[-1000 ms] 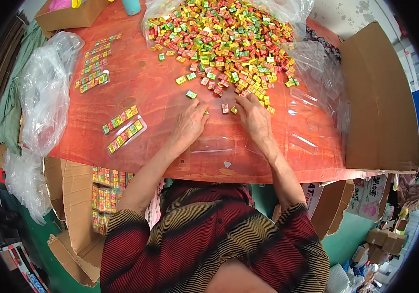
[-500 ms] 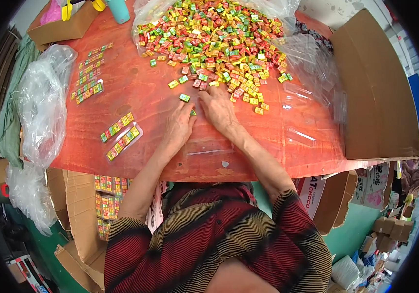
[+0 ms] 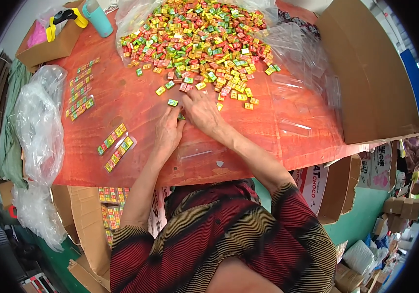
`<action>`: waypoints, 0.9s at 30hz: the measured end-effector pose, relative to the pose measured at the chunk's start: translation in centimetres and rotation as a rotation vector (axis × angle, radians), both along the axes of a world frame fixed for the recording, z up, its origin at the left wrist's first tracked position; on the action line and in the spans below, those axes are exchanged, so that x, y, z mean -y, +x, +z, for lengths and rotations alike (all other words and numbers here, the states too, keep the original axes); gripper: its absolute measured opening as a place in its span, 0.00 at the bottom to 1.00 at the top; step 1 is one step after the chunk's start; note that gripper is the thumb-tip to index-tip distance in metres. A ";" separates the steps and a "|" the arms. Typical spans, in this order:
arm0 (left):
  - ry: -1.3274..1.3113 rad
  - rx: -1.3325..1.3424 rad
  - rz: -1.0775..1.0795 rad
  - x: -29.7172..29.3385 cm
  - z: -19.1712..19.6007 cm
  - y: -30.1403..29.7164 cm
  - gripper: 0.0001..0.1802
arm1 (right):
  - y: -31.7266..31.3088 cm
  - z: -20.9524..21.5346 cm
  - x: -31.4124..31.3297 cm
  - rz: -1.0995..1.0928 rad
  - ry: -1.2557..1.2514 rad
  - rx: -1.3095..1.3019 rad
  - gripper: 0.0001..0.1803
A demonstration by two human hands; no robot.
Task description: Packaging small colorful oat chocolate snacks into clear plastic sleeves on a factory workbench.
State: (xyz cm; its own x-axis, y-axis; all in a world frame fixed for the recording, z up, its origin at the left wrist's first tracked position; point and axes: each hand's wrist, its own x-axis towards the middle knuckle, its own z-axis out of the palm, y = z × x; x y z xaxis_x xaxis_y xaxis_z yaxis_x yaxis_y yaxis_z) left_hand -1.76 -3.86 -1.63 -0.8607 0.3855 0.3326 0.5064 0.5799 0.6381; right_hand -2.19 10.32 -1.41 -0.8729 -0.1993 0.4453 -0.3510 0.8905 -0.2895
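A few filled trays (image 3: 116, 146) done, big candy pile (image 3: 195, 44) left; my left hand (image 3: 168, 134) and right hand (image 3: 200, 111) lie loosely open on the counter (image 3: 136, 97), fingertips gathering loose pieces.

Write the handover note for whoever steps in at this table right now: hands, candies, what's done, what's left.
Left hand: flat on the orange-red tabletop, fingers by one green wrapped candy; whether it grips anything cannot be told.
Right hand: beside the left, fingers reaching into the edge of the big heap of small red, yellow and green wrapped candies.
Done: filled clear strips of candies lie at left, two near, several farther back; more sit in the open cardboard box below the table edge.
Left: the heap is still large; empty clear plastic trays wait at right.
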 end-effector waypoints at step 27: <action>-0.102 0.163 -0.085 -1.4 2.3 0.5 0.20 | 4.3 1.7 -5.3 0.070 -0.212 0.321 0.19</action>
